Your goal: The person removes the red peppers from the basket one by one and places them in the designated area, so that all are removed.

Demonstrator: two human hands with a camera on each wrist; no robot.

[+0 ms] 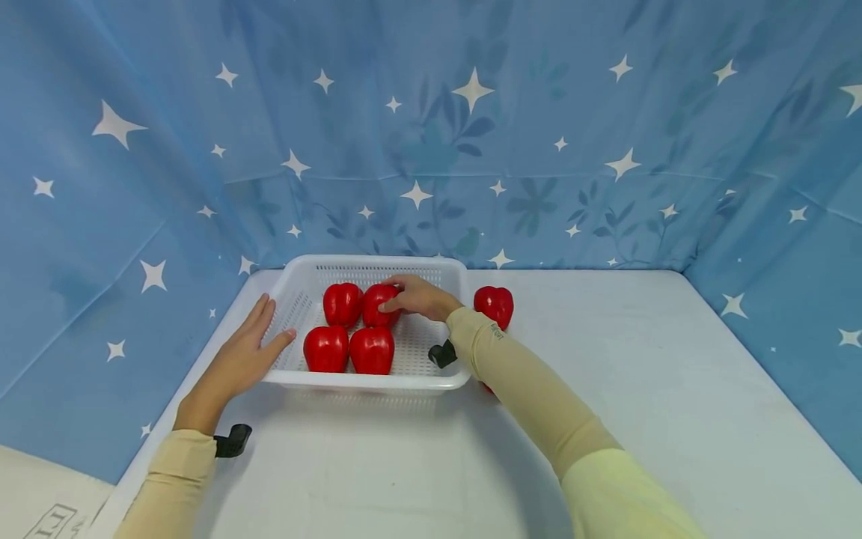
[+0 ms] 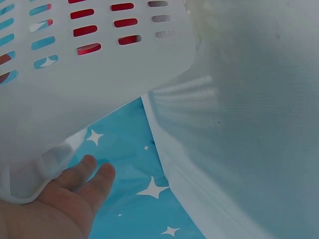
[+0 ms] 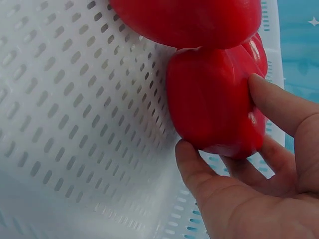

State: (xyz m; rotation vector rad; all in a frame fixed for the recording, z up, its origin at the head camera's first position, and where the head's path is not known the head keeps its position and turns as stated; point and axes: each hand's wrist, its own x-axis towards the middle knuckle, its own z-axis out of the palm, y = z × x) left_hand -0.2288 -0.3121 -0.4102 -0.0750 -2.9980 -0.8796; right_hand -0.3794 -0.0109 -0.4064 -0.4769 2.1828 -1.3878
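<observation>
"So, how does the held pepper (image 1: 374,303) look?"

"A glossy, bright red skin with rounded lobes is shown, and pale highlights are caught along one side in the right wrist view. It is placed in the white basket (image 1: 367,380), left of centre in the head frame, and is set among three other peppers (image 1: 326,348), being the upper right one of the group."

"And by what is it touched?"

"By the right hand (image 1: 419,296). The fingers are bent partly round it, spread about as wide as the pepper itself, and it is gripped between thumb and fingertips. The left hand (image 1: 239,359) is held flat at the basket's left rim, with thumb and fingers spread and nothing grasped; whether the rim is pressed cannot be told."

"Which way is it pointed?"

"Its long axis is seen roughly up and down in the head frame, though its length is barely greater than its width. The stem end cannot be made out, as part is covered by the fingers. Another pepper (image 1: 494,299) is seen on the table (image 1: 640,359), just right of the basket."
</observation>
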